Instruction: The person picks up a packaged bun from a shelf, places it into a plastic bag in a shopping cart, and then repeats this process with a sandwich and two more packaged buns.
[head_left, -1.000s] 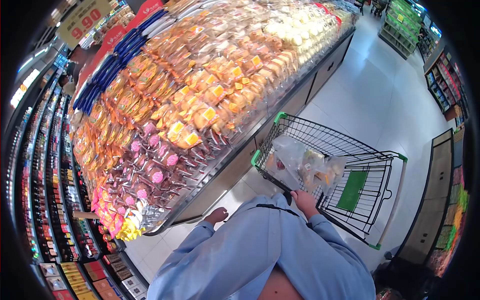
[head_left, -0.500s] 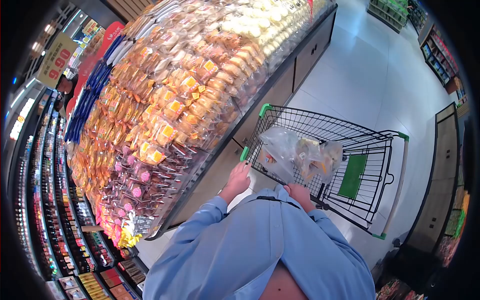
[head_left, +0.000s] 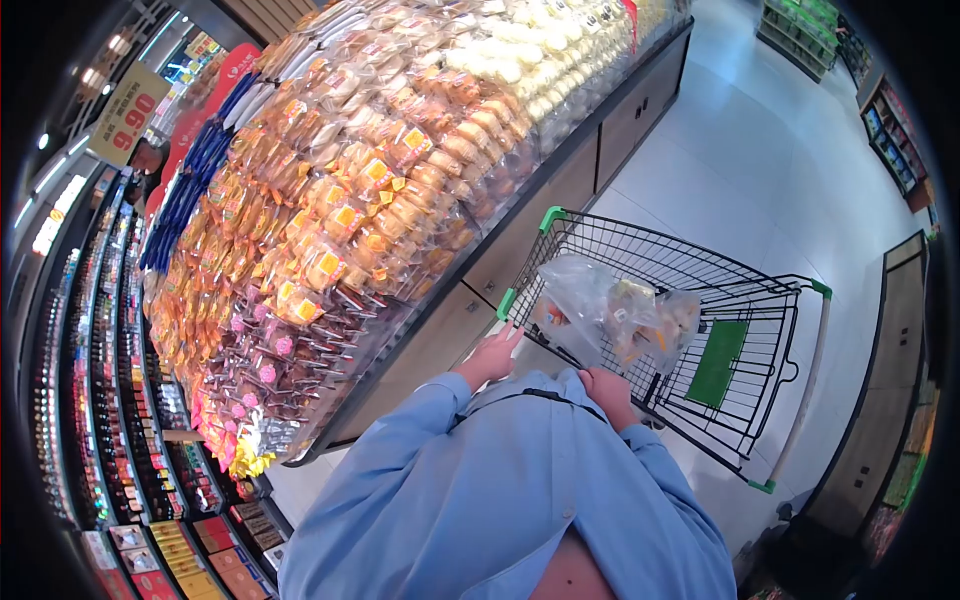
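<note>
Left hand shift: left hand [head_left: 490, 356] is now reaching up by the cart's [head_left: 716, 365] corner; a second ago it was hanging lower, apart from it.
Shelves [head_left: 105, 390]: curving down the left side, bearing rows of small goods.
Price sign [head_left: 130, 112]: rising beyond the display, showing 9.90.
Counter [head_left: 520, 245]: carrying heaped packaged breads [head_left: 340, 215].
Left grip: opening loosely, fingers extending just beside green corner [head_left: 506, 304]; holding nothing visible; rim contact, cannot tell.
Cart: sitting at an angle beside the counter, handle end pointing right.
Right hand [head_left: 610, 395]: gripping the near rim, curled closed, fingers partly hidden.
Clear bags [head_left: 575, 290]: lying inside cart, goods showing through.
Cabinet [head_left: 885, 370]: standing far right.
</note>
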